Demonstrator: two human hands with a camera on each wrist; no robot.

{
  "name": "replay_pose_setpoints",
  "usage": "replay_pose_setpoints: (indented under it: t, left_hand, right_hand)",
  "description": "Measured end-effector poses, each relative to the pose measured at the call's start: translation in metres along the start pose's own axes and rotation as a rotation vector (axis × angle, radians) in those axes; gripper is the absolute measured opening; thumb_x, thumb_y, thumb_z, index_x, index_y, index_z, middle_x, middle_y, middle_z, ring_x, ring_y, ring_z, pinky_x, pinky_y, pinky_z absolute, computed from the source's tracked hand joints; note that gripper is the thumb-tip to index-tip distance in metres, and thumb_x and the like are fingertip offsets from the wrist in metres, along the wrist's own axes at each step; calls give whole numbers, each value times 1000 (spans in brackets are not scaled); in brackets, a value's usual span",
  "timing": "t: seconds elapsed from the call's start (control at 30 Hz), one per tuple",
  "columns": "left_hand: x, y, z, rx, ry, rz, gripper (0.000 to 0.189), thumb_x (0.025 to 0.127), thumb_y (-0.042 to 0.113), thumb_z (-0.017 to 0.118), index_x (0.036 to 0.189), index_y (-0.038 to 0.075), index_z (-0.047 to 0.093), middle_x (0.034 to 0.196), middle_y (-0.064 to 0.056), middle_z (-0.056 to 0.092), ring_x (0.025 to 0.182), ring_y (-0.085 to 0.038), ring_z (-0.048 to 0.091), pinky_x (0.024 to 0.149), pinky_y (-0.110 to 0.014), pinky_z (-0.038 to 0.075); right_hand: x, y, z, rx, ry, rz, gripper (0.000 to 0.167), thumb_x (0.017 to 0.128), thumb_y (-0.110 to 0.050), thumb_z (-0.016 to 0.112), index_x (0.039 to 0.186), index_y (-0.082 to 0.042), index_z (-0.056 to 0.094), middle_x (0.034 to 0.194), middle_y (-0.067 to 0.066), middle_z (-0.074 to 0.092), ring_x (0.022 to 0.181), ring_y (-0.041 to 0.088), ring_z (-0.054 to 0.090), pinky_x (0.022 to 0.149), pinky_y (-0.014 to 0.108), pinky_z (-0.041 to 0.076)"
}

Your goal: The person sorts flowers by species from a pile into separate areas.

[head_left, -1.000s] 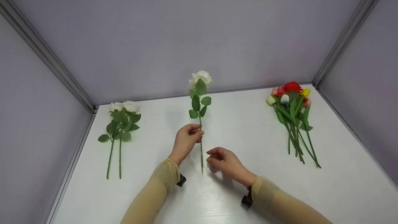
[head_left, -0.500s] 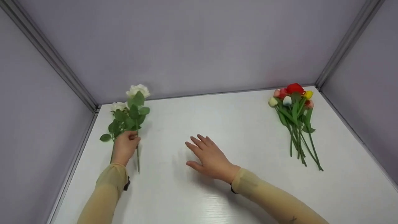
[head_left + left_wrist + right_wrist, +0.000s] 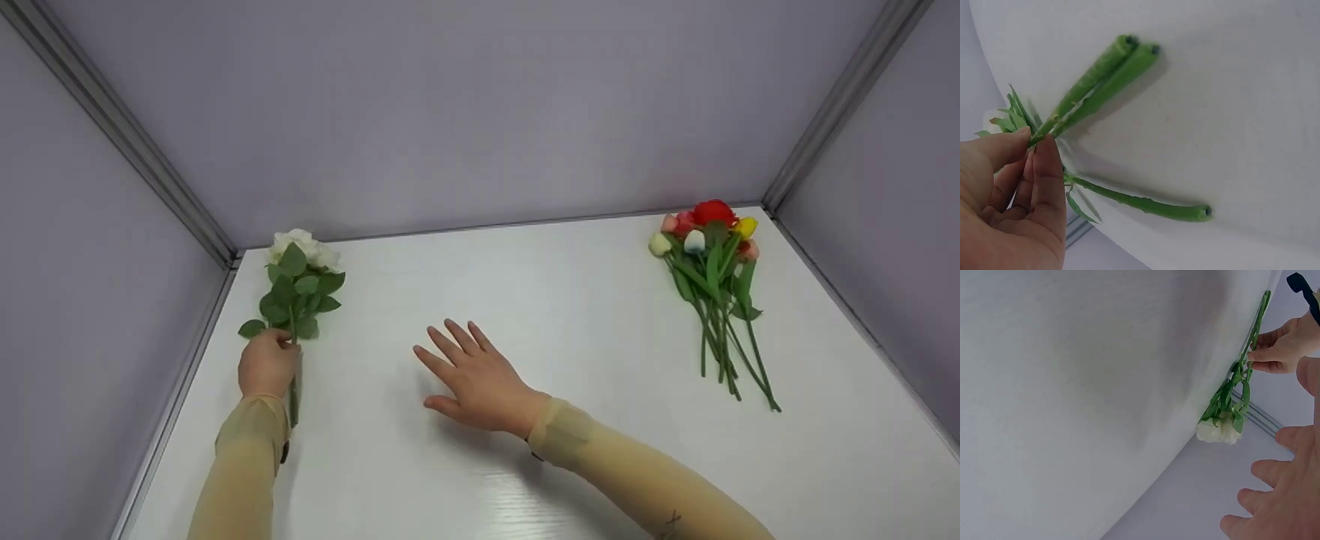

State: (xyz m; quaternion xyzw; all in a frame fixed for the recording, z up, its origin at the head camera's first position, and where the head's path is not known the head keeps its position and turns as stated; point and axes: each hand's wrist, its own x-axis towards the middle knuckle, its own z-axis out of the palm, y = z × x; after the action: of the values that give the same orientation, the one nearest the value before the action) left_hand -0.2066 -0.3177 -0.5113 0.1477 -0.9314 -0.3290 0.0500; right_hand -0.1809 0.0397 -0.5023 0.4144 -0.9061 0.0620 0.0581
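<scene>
Head view: on the sheer yellowish right sleeve (image 3: 626, 466), a small dark mark (image 3: 670, 521) of crossed strokes can be seen, too small to be read. By the thumb and forefinger of the left hand (image 3: 268, 366), a slim green artificial stem (image 3: 1088, 80) is pinched below its leaves, the fingertips brought together around it. A second green stem (image 3: 1112, 85) is shown just beside it in the left wrist view; whether it is also gripped cannot be told. A third green stem (image 3: 1151, 207) is seen apart from that pinch, near the same hand. Ruffled white rose heads (image 3: 304, 249) are clustered beyond the left hand, above dark green leaves (image 3: 289, 296). The right hand (image 3: 484, 384) is held palm down over the white table (image 3: 517, 285), its fingers straight and widely spread. Well to its right, a mixed red, yellow, pink and white artificial bunch (image 3: 716, 274) is laid.
</scene>
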Motion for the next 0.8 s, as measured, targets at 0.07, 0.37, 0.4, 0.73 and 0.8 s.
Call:
replay_pose_setpoints:
  t: [0.07, 0.37, 0.4, 0.73, 0.8]
  left_hand:
    - [1, -1, 1, 6, 5, -8, 37, 99, 7, 56, 129, -14, 60, 118, -32, 65, 106, -46, 64, 90, -56, 52]
    - [3, -2, 0, -3, 32, -2, 42, 101, 15, 61, 133, -12, 58, 120, -31, 62, 106, -45, 61, 89, -56, 50]
    - [3, -1, 0, 0, 46, 4, 44, 100, 16, 62, 134, -12, 57, 122, -32, 60, 110, -46, 60, 91, -57, 49]
    - [0, 29, 24, 155, 203, 375, 61, 93, 16, 77, 145, -2, 52, 143, -30, 45, 132, -51, 38, 108, -62, 34]
    - [-5, 41, 35, 200, 158, 457, 67, 93, 21, 78, 150, 0, 48, 148, -29, 42, 137, -49, 35, 114, -62, 29]
  right_hand:
    - [-1, 0, 2, 5, -24, 7, 72, 105, -60, 44, 164, -23, 28, 169, 9, 20, 156, 32, 10, 125, 51, 7]
    - [-9, 5, 5, 8, -78, 30, 72, 105, -60, 44, 164, -23, 27, 169, 9, 21, 156, 32, 10, 125, 52, 8]
    - [-9, 6, 5, 4, -84, 33, 72, 105, -60, 43, 164, -23, 26, 169, 9, 21, 156, 32, 9, 125, 52, 8]
    - [-21, 32, 10, -1, -111, 121, 71, 105, -58, 45, 163, -21, 30, 168, 9, 25, 155, 35, 12, 124, 55, 8]
    - [-26, 43, 11, -1, -112, 161, 69, 105, -58, 46, 162, -20, 33, 167, 10, 27, 155, 36, 13, 124, 56, 10]
